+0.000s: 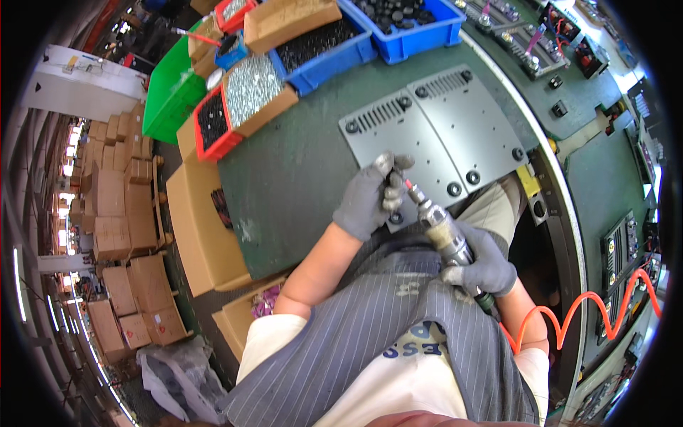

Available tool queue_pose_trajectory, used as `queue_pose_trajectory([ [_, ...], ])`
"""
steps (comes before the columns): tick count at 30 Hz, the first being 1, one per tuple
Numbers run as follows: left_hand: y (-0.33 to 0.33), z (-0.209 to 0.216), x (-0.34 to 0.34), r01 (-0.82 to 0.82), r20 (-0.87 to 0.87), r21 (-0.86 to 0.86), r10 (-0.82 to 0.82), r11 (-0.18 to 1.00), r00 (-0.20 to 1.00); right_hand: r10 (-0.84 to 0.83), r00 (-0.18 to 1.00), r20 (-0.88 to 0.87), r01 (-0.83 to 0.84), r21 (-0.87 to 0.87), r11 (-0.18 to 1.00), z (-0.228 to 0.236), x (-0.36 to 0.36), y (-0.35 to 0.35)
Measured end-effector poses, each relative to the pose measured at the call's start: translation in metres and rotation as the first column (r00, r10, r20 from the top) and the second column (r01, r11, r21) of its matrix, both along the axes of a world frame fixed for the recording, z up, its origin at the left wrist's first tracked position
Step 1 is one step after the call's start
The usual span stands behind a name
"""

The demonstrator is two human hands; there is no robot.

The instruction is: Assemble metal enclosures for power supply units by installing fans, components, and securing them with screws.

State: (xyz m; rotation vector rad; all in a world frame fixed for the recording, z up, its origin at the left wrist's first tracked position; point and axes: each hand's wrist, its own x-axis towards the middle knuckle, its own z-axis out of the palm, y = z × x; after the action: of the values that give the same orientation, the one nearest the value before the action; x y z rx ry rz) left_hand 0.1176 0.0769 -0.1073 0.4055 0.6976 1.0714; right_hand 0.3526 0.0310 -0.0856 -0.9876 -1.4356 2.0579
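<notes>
Wrapped round a pneumatic screwdriver (446, 236) is my right hand (489, 265), in a grey glove. The tool tilts up and left, its bit by the fingers of my left hand (364, 201). That hand, also gloved, is closed in a pinch; whatever is in its fingers is too small to make out. Just beyond lie two grey metal plates, a left plate (391, 142) and a right plate (473, 124), side by side on the green bench. Both have slots along the far edge and round black feet (454, 189) near their corners. My left hand covers part of the left plate's near edge.
Blue bins (327, 60) of black parts stand at the far side, beside a cardboard tray of silver screws (252, 89) and a red bin (213, 127). An open carton (196, 228) sits left of the bench. A coiled orange air hose (562, 331) runs off right.
</notes>
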Motion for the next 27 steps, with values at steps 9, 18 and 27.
queue_pose_trajectory([
  [9, -0.001, 0.010, -0.005, 0.030, -0.516, 0.191, 0.075, 0.981, 0.854, -0.001, 0.998, 0.061, -0.008, 0.150, 0.989, 0.001, -0.002, -0.003],
  [18, -0.025, 0.010, -0.028, 0.108, -0.437, 0.199, -0.011, 0.974, 0.899, 0.187, 0.938, -0.291, -0.219, -0.080, 0.972, -0.012, 0.003, -0.001],
  [27, -0.077, -0.001, -0.039, 0.495, -0.732, -0.111, -0.408, 0.862, 0.546, 0.070, 0.987, -0.148, -0.066, 0.031, 0.997, -0.015, 0.020, 0.008],
])
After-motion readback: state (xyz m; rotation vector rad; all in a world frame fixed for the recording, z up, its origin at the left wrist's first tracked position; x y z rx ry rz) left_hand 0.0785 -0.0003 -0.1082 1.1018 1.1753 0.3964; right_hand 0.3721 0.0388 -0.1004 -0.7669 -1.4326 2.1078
